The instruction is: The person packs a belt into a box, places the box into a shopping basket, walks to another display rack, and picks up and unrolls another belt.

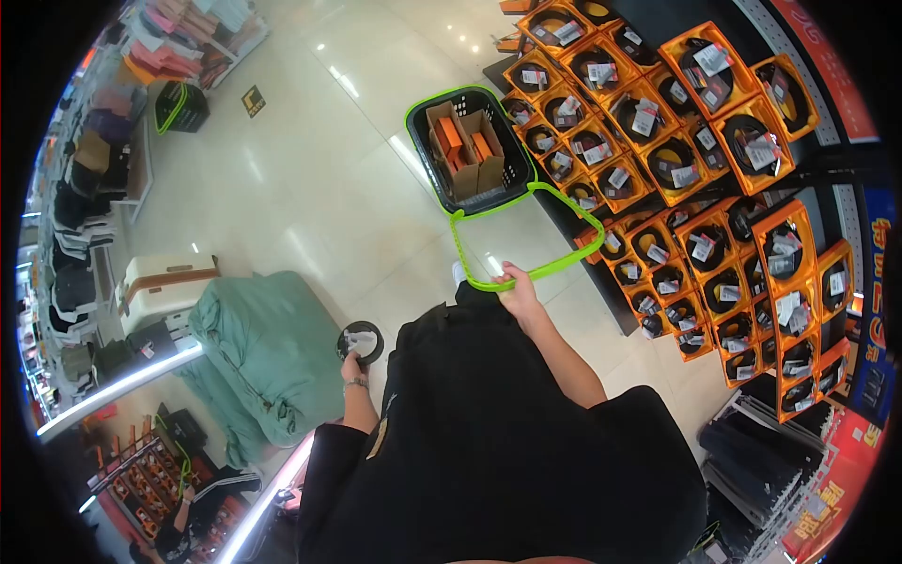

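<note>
My right hand (516, 286) is closed around the green handle (567, 260) of a black basket with a green rim (522, 192). Inside the basket are open brown cardboard boxes (482, 176) holding orange packages (449, 139). Lower on the left, my left hand (355, 357) grips a round black item (373, 345) with a pale label or wrapping at its centre. A bracelet circles the left wrist. The basket stands on or just above the tiled floor; which of the two I cannot tell.
Orange display trays (648, 117) of coiled black goods line the right side. A green cloth bundle (272, 348) and a cream suitcase (167, 287) stand at left. Another basket (183, 108) is at upper left, beside clothing racks. A mirror (150, 470) fills the lower left.
</note>
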A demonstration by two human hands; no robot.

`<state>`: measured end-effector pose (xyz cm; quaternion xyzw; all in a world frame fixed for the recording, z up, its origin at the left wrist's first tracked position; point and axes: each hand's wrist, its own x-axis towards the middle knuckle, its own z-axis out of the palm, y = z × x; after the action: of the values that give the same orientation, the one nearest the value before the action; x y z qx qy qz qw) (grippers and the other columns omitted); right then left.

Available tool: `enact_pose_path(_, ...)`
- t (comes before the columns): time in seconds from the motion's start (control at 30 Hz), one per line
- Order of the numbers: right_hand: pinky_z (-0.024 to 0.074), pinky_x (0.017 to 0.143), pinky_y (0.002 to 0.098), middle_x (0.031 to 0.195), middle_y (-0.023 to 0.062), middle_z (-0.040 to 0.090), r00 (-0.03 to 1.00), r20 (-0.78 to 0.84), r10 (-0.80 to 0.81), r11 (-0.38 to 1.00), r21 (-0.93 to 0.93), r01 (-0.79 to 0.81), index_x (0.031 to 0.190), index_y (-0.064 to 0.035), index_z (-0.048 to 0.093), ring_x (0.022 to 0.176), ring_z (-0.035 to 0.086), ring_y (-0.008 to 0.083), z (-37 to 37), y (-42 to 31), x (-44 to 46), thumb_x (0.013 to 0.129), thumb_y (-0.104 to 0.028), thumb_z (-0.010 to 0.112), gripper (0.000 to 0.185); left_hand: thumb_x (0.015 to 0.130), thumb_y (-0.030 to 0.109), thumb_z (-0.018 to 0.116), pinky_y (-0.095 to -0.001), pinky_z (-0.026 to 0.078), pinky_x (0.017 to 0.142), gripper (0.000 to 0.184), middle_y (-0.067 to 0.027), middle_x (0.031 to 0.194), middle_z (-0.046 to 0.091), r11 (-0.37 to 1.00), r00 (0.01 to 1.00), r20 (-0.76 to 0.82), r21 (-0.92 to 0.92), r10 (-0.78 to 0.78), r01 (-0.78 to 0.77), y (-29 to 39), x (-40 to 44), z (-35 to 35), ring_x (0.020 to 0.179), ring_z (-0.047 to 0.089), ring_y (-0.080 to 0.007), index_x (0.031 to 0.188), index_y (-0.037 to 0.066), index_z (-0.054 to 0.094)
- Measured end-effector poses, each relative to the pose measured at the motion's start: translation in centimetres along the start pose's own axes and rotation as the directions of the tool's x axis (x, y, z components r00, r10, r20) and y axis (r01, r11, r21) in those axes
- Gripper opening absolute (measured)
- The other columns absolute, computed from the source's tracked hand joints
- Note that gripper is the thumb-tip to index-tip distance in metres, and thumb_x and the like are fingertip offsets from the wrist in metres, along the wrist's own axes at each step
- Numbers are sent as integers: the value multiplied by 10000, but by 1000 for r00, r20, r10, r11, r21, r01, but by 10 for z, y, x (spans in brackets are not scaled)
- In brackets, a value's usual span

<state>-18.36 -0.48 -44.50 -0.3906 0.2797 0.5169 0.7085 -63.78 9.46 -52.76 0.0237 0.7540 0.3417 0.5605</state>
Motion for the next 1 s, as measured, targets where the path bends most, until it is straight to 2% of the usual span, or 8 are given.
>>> enact_pose_path(0.13,494,825,458,788,135,561,989,10,-146,972,185,142,1050,-24,482,729,594,296,43,-11,26,825,-77,574,249,701,0,588,-364,508,541,101,-75,733,564,997,997,17,43,70,-71,49,-2,49,613,577,-212,799,-3,561)
enact_pose_path(0.27,574,672,418,916,151,553,731,-319,-603,786,-396,475,1152,-9,376,803,622,282,65,-58,61,801,22,589,411,700,-18,576,-343,487,512,83,-52,682,537,997,995,67,7,78,-79,80,18,80,562,555,-196,764,16,536)
enact_pose_path(0.4,583,628,378,932,142,551,608,-74,-790,439,-761,477,1174,-5,336,799,622,255,94,-74,89,780,44,611,483,694,-30,575,-344,485,495,102,-57,673,533,998,998,7,-26,63,-63,108,49,100,542,550,-198,779,9,533)
enact_pose_path(0.57,506,796,465,871,123,534,946,-183,-269,950,-209,230,998,-23,454,823,576,293,174,-80,131,770,-149,622,311,672,10,624,-327,458,431,124,-75,679,540,999,993,-118,35,-14,18,155,102,126,494,524,-193,759,-6,535)
enact_pose_path(0.77,468,841,492,941,209,524,896,-264,-356,925,35,378,1018,-30,446,870,562,369,247,-62,211,766,-155,604,323,675,39,634,-310,440,416,123,-75,679,541,985,1000,-6,173,-8,9,256,151,173,492,523,-193,753,27,540)
enact_pose_path(0.83,454,885,470,1033,244,532,406,-231,-884,376,-867,327,1198,7,417,950,564,393,266,-60,218,779,-186,608,499,680,45,631,-308,437,412,120,-69,668,538,990,1000,-22,143,-1,5,291,170,206,478,515,-187,751,26,535)
enact_pose_path(0.93,422,926,480,1187,321,508,234,102,-967,-79,-991,107,1411,-31,287,1049,550,437,303,-54,196,780,-246,627,748,698,57,617,-299,449,447,111,-47,681,543,961,1000,-17,277,8,-3,338,207,239,513,523,-159,748,27,522)
enact_pose_path(1.0,429,914,483,1158,310,539,419,31,-908,-50,-998,-35,1393,-57,331,1036,562,428,316,-55,200,777,-260,637,717,701,52,613,-300,464,481,117,-43,699,544,954,996,63,289,67,-82,366,218,275,562,540,-153,768,34,519)
